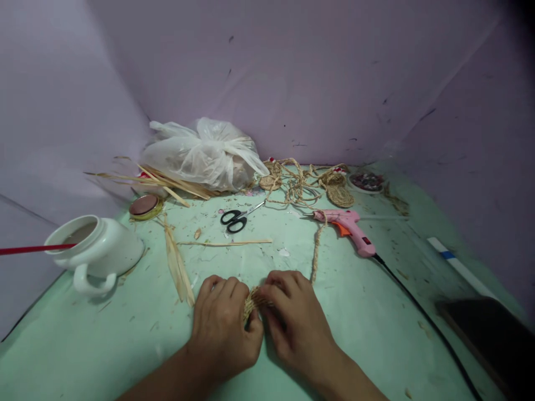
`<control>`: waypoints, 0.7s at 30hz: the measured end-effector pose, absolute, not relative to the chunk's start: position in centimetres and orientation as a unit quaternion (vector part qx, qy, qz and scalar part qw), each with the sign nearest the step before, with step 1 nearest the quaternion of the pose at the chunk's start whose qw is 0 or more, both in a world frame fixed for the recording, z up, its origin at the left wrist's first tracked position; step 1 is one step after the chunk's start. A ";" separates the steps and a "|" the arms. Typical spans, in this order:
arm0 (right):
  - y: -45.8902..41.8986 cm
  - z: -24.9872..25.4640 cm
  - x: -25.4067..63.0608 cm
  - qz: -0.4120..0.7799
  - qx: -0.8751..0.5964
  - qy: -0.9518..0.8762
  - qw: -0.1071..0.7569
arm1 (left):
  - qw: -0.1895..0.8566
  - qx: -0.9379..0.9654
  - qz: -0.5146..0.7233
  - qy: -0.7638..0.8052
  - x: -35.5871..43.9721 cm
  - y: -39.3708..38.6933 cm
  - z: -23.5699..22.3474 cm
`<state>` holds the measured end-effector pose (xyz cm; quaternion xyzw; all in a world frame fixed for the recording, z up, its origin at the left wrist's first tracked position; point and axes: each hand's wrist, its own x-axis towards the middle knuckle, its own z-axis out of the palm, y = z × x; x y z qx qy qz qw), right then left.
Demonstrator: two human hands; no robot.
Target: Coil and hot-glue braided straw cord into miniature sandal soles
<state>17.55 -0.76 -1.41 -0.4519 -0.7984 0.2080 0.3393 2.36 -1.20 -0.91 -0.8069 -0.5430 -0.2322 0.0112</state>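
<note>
Between my two hands at the front of the table is a small woven straw piece (251,303), mostly covered by fingers. My left hand (223,320) is closed around its left side, thumb pressed against it. My right hand (295,317) grips the other end with bent fingers. A braided straw cord (316,253) runs from behind my right hand up toward a pink glue gun (349,223), which lies on its side. Black-handled scissors (236,219) rest beyond my hands, partly spread. Dry straw strips (178,262) lie just left of my left hand.
A white jug (104,245) with a red stick stands at left, near a round lid (144,206). At the back are a tied plastic bag (204,153), tangled braided cord (298,186) and a dish of small pieces (366,181). The glue gun's black cable (426,320) and a dark flat object (485,340) occupy the right.
</note>
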 end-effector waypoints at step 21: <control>-0.5 -1.3 15.4 0.161 -0.513 -0.768 0.346 | -0.064 -0.828 -0.283 -0.480 2.0 -0.6 -1.3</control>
